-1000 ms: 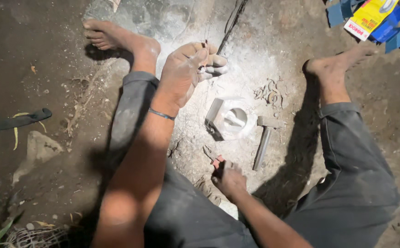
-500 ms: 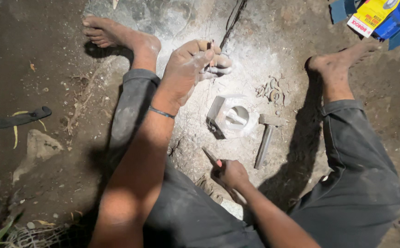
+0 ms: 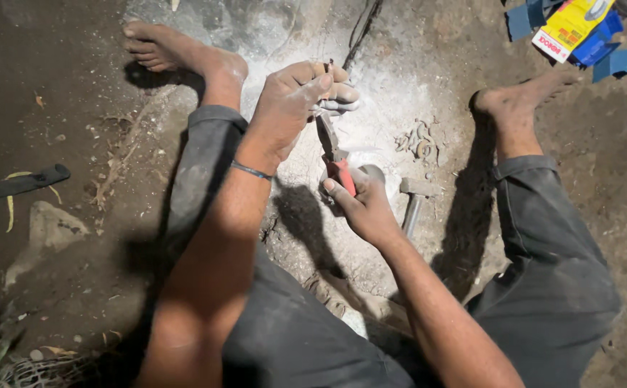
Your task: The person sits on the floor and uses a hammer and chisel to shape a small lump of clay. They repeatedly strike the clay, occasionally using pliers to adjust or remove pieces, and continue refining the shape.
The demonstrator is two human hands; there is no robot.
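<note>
Right hand [image 3: 367,208]: grip closed around the red-sleeved handles of a pair of pliers [image 3: 333,154], whose dull metal nose points up toward the other hand. Left hand [image 3: 295,100]: fingers curled and dusted with pale powder, grip pinched shut on a small, thin piece at the fingertips; what the piece is cannot be made out. A thin dark band circles the left wrist.

Both hands work low over a rough floor [image 3: 83,100] of packed earth, where a patch of whitish, chalky dust spreads between the person's bare feet. Directly behind the right hand sits a pale rounded fitting [image 3: 371,171], mostly hidden. Just beside it lies a hammer [image 3: 414,201] with a grey metal head and shaft. Near that, a small heap of curled scraps [image 3: 420,141]. A dark cable [image 3: 364,25] runs away at the top. Blue and yellow packaging [image 3: 572,32] lies well apart at the upper right.
</note>
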